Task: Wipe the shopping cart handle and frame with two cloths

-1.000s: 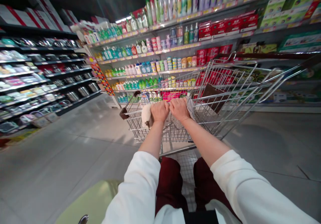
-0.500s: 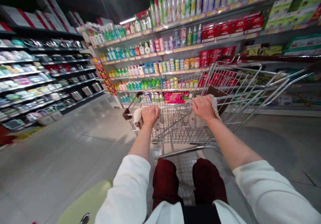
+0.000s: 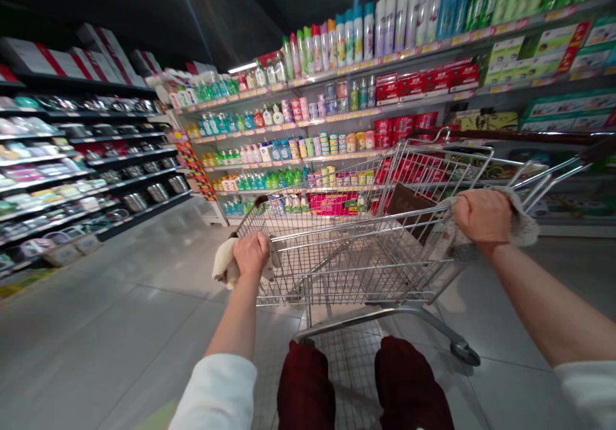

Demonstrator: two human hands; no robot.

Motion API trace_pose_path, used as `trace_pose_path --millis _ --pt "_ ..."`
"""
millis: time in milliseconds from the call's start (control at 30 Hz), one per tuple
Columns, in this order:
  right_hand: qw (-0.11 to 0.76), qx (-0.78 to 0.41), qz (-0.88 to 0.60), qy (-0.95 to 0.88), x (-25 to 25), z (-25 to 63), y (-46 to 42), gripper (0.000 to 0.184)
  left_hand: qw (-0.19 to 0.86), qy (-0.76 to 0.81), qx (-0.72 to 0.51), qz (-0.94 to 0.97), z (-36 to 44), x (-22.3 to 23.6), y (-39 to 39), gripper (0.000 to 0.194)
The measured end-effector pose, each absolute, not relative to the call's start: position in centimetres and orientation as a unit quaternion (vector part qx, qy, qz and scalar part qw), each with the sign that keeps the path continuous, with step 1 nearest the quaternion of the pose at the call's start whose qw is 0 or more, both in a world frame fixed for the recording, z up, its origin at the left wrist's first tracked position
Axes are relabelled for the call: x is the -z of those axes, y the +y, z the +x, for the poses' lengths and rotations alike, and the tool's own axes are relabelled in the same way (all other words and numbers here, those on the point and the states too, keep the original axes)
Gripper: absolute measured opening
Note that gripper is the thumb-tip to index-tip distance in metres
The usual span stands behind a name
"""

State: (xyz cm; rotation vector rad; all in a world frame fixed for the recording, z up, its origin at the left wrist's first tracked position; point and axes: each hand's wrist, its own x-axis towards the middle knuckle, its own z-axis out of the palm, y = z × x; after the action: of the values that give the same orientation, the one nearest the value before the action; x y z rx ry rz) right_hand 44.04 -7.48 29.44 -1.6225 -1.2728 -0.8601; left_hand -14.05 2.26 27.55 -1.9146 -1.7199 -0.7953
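Here's the wire shopping cart (image 3: 356, 275), standing before the stocked shelves (image 3: 356, 67), spray cans (image 3: 359, 37) lined up on top! Left hand (image 3: 251, 252) curled shut round a cream cloth (image 3: 223, 262), wrapping it over the near top rail (image 3: 317, 235), by the cart's near left corner. Right hand (image 3: 484, 216), fingers bunched over a greyish cloth (image 3: 523, 219), grips that rail's right end, below the brown handle (image 3: 524, 136).

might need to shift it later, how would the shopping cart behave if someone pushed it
The shopping cart would probably roll readily, since a wheel shows at its base. It is likely light for its bulk, being mostly open wire mesh. Its sides should feel stiff rather than floppy, as the shiny wires look metallic.
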Motion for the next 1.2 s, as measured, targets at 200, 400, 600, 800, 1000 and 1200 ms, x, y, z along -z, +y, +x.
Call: trace_pose_path --millis 200,400,600,800,1000,1200 --pt "0.408 0.341 -0.711 -0.461 -30.9 40.5 -7.4 0.021 0.205 -0.664 0.316 -0.646 -11.2 -28.5 1.7 0.048" --pt "0.301 0.329 -0.759 -0.476 -32.6 38.6 -9.7 0.023 0.179 -0.607 0.332 -0.699 -2.3 -29.7 -0.8 0.045" --pt "0.302 0.332 -0.759 -0.472 -32.5 38.3 -9.8 0.022 0.15 -0.552 0.379 -0.728 3.7 -29.7 -2.3 0.042" --pt "0.304 0.365 -0.733 -0.487 -31.9 39.3 -9.7 0.022 0.194 -0.492 0.381 -0.758 2.7 -28.8 -1.8 0.04" --pt "0.293 0.373 -0.744 -0.471 -31.7 39.5 -9.6 0.021 0.194 -0.488 0.376 -0.763 2.6 -28.8 -1.5 0.04" --pt "0.276 0.366 -0.744 -0.486 -32.1 39.3 -9.9 0.024 0.189 -0.47 0.379 -0.775 2.0 -28.8 -1.3 0.038"
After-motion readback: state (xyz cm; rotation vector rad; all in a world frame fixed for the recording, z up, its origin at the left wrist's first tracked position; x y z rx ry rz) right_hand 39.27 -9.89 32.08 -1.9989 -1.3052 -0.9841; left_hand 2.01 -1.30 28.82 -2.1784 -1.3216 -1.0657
